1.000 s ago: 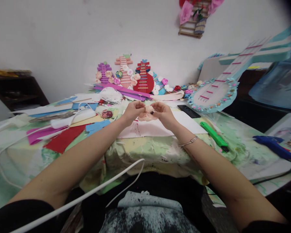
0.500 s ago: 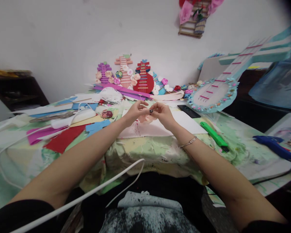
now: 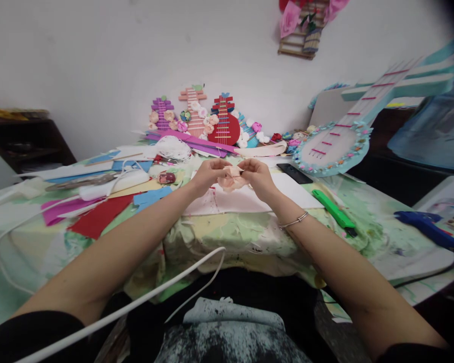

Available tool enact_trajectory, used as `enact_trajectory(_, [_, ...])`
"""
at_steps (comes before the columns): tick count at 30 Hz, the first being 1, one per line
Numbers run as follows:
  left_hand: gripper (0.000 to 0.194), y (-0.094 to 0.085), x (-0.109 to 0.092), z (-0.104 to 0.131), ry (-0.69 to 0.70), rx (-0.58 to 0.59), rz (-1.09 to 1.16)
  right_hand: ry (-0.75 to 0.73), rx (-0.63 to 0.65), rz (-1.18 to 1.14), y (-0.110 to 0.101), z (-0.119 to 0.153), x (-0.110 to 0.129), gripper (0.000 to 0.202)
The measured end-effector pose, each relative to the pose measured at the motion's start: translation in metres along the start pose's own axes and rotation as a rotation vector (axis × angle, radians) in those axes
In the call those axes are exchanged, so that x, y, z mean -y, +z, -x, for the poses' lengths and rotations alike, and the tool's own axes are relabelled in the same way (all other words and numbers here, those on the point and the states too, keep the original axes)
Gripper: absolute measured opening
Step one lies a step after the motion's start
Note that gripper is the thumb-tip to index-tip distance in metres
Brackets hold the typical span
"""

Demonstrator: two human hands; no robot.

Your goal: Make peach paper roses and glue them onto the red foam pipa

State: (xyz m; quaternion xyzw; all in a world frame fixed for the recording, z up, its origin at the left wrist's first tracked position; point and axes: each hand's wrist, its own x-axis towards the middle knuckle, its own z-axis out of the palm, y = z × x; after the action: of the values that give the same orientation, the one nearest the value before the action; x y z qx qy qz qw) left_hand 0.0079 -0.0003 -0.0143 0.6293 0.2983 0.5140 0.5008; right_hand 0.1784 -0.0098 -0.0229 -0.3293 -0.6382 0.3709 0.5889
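Between my two hands is a pale peach paper flower (image 3: 231,182), held above a white board (image 3: 283,194) on the table. My left hand (image 3: 209,176) pinches the flower's left side with thumb and fingers. My right hand (image 3: 258,177) grips its right edge, fingertips closed on the petals. Some red marks show on the board just under the flower. To the right of the board rests a green utility knife (image 3: 333,212), and behind it a black phone (image 3: 295,173).
Decorated lute-shaped crafts (image 3: 224,128) lean on the wall at the back. A larger pale blue lute (image 3: 336,138) stands at the right. Blue pliers (image 3: 431,228) lie at the right edge. Red felt (image 3: 104,216) and other scraps cover the left. A white cable (image 3: 136,307) crosses in front.
The flower has turned so its petals show more fully between my fingers. My hands have shifted slightly, and the small dark spot at the right fingertips is no longer visible.
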Motion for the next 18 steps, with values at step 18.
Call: enact_trajectory(18, [0.028, 0.0013, 0.0004, -0.0004, 0.087, -0.081, -0.081, 0.019, 0.087, -0.093, 0.0034, 0.0014, -0.0009, 0.042])
